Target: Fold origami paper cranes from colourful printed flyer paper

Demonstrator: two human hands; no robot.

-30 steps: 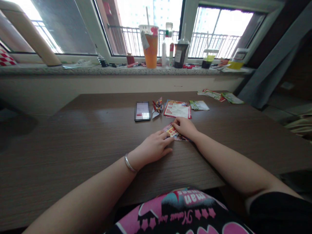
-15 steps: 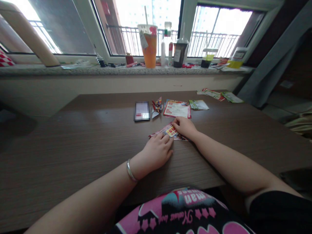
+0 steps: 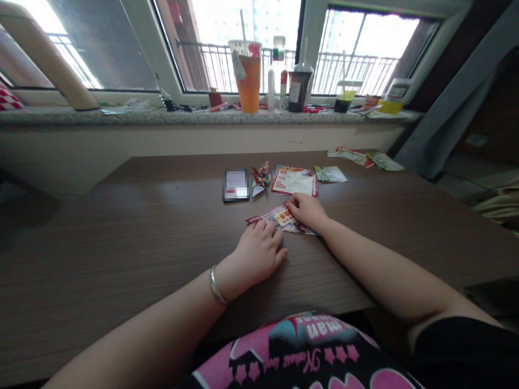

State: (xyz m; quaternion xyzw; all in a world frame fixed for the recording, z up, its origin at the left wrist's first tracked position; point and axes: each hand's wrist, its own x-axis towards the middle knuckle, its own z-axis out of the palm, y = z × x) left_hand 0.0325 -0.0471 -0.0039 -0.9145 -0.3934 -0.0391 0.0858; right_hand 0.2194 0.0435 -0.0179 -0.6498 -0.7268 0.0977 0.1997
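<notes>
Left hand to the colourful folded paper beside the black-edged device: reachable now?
Probably yes: the folded paper sits beyond the left hand, with only the low printed paper and some tabletop between. The right hand is off to the side.

One left hand [image 3: 261, 248], one right hand [image 3: 308, 212], one silver bracelet [image 3: 217, 286], one bright paper [image 3: 285, 218], one phone [image 3: 235, 185], one pointy folded paper [image 3: 261, 175], one big orange drink [image 3: 249, 84].

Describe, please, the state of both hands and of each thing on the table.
Left hand: fingers at patterned paper's edge.
Right hand: pinching patterned paper.
Patterned paper: partly hidden.
Phone-like device: lying flat, screen blurred.
Paper figure: folded.
White leaflets: stacked.
Green leaflets: stacked.
Far leaflets: overlapping, spread.
</notes>
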